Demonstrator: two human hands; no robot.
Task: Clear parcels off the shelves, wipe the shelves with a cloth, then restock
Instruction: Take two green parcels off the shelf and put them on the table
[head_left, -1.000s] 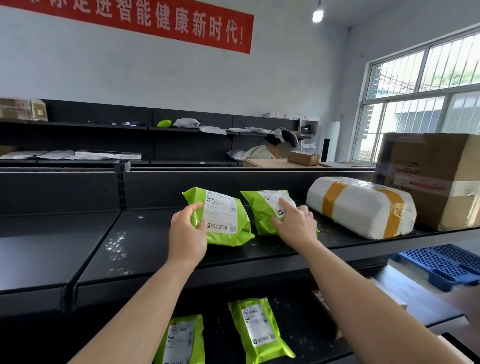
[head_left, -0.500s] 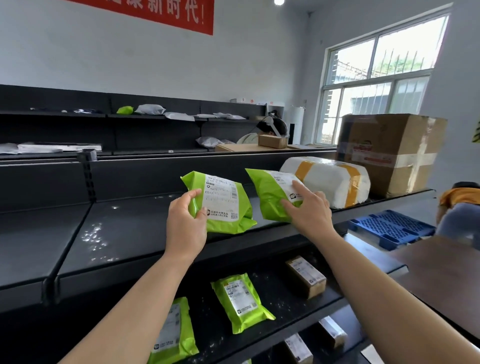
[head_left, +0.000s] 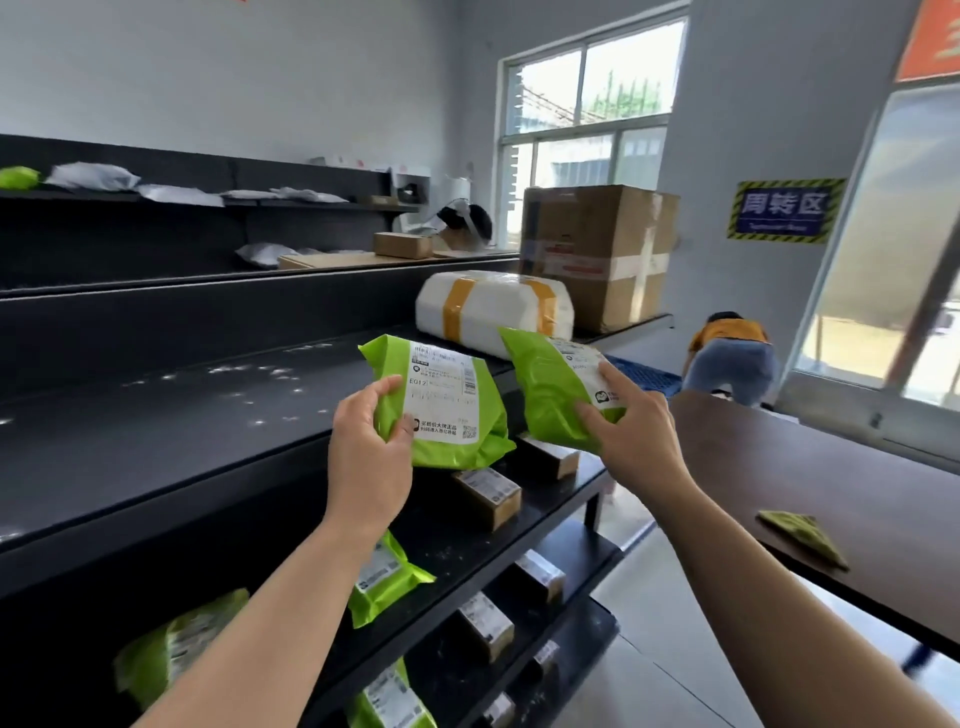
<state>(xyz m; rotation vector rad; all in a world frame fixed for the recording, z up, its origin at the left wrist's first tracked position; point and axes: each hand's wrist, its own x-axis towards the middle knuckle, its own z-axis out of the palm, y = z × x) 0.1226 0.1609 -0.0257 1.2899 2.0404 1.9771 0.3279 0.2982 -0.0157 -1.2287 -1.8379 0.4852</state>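
My left hand (head_left: 371, 441) grips a green mailer parcel (head_left: 441, 402) with a white label, held in the air past the front edge of the black top shelf (head_left: 182, 415). My right hand (head_left: 631, 431) grips a second green mailer parcel (head_left: 550, 387), also lifted off the shelf. Further back on that shelf lie a white parcel with yellow tape (head_left: 493, 306) and a big cardboard box (head_left: 597, 254). A green cloth (head_left: 802, 535) lies on the dark brown table (head_left: 831, 478) to my right.
The lower shelves hold green mailers (head_left: 387, 579) and small brown boxes (head_left: 488, 496). A back shelf unit carries grey bags (head_left: 93, 176). One person bends by the door (head_left: 730, 358), another is behind the shelving (head_left: 467, 221). A blue pallet (head_left: 644, 374) lies on the floor.
Both hands have lifted the two green parcels off the top shelf and carried them rightward, and my view has swung right toward the brown table.
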